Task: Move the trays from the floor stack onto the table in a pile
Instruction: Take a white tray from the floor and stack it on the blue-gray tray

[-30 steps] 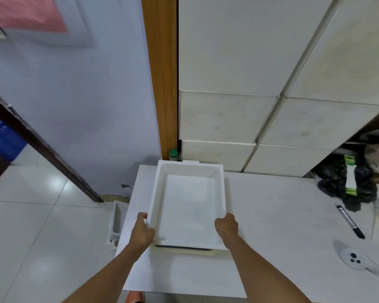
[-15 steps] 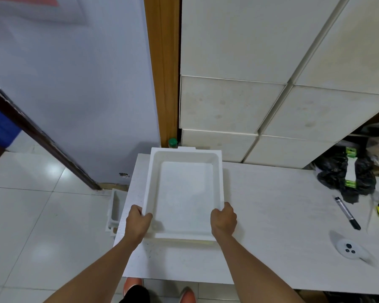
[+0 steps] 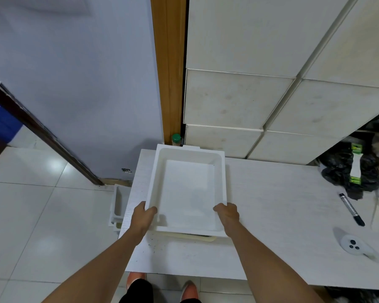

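Nearest the camera, two bare forearms reach forward over the near edge of the white tabletop. The left hand is clamped on the left rim of a white tray near its front corner, thumb hooked over the edge. The right hand is clamped on the right rim at the matching spot. The two hands are apart, one on each side of the tray. The tray sits at the left end of the tabletop, open side up, and under its front edge a cream-coloured tray shows as a thin strip. Down on the tiled floor, just left of the tabletop, the floor stack of white trays is partly hidden by the table edge. To the right on the tabletop lie a white controller, a black marker and a black plastic bag. Behind the tray, a green-capped bottle stands against the wooden door frame.
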Demonstrator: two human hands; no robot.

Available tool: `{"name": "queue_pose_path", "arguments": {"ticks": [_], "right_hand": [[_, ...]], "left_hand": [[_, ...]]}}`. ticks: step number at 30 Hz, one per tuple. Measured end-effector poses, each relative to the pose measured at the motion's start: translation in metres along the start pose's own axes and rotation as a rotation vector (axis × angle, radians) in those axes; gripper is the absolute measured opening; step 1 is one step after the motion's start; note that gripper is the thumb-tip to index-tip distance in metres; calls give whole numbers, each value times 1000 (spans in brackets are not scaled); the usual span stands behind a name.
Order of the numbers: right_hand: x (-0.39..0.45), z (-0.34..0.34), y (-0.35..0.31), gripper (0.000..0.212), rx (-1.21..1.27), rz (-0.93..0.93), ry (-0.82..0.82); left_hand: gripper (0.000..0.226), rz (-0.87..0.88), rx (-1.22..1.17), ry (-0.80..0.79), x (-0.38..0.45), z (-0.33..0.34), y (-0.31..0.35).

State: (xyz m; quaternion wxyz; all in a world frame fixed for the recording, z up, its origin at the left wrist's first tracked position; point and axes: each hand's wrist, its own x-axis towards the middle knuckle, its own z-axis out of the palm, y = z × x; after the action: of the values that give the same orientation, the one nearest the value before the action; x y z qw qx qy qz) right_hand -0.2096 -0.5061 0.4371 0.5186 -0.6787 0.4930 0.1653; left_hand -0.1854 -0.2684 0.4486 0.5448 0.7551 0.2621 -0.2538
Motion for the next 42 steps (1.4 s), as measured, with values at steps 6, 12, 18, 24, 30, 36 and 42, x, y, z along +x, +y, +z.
{"name": "queue_pose_path", "arguments": {"ticks": [6,12,18,24,30,36,42], "right_hand": [[10,-5,-2,50,-36,47,-46],[17,-8,-5,56,-60,16,-72],[20,-1,4,44,-50,-10,-73],[16,0,10,31,-27,-54,-84],[16,1,15,29,-19,-85,-63],[13,1,25,33,-35,-94,-21],[18,3,28,36,-63,-100,4]], "left_hand": [[30,-94,5,-46,5,-1,1],[16,-108,31,-36,2,-2,-7],[37,-55,43,-60,-4,-1,-2],[41,-16,64,-55,-8,-3,-4],[42,-19,91,-68,-5,-3,-7],[43,-2,108,-90,3,-3,-3],[41,7,109,-87,4,2,-7]]}}
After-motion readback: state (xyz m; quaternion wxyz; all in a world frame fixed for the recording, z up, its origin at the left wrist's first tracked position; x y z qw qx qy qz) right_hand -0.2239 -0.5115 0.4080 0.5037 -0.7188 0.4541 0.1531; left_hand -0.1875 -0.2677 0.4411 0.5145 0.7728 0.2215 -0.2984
